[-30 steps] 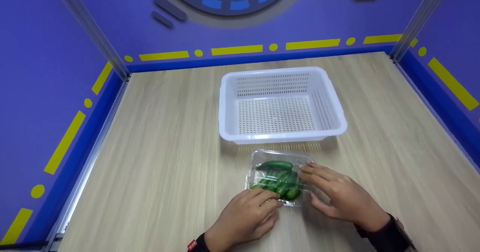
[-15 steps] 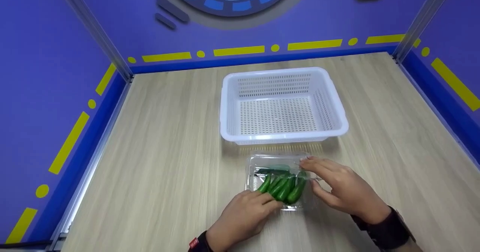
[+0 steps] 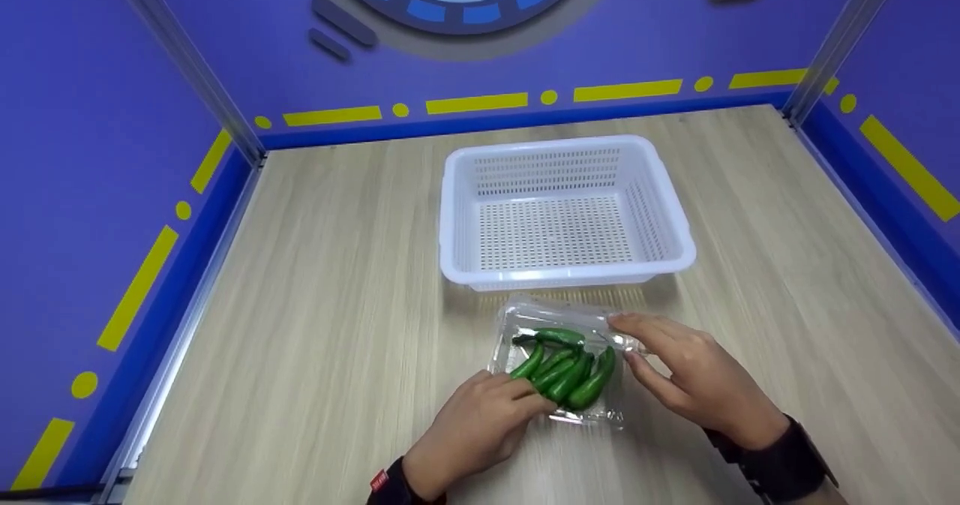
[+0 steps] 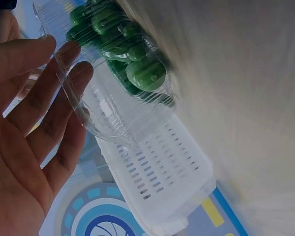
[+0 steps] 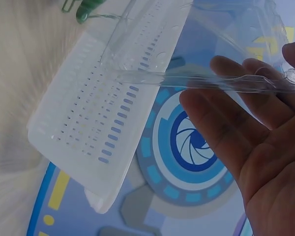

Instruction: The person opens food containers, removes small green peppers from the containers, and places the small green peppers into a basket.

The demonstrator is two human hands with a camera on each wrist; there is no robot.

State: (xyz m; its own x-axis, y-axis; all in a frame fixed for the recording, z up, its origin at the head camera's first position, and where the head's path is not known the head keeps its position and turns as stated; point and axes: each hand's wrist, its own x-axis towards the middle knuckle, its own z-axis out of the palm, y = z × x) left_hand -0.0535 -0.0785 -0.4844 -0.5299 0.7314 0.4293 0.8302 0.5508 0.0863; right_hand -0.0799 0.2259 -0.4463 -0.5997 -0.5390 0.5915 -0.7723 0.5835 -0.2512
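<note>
A clear plastic clamshell box (image 3: 504, 336) lies on the table in front of the basket, with several green chili peppers (image 3: 570, 377) inside. My left hand (image 3: 480, 422) holds the box's near left edge; in the left wrist view, its thumb and fingers pinch the plastic rim (image 4: 73, 101). On the other side, my right hand (image 3: 697, 377) grips the box's right edge between thumb and fingers. The right wrist view shows a raised clear plastic edge (image 5: 187, 81) running into that hand, its fingers partly seen through the plastic. Left fingertips cover some of the peppers' lower ends in the head view.
Just beyond the box stands a white perforated basket (image 3: 454, 227), with nothing in it. The wood-grain table (image 3: 337, 265) is bounded by blue printed panels (image 3: 360, 62) at the back and both sides.
The box has turned slightly, and the peppers have shifted and show more plainly. My right hand has moved a little to the right, while the left stays on the near left edge.
</note>
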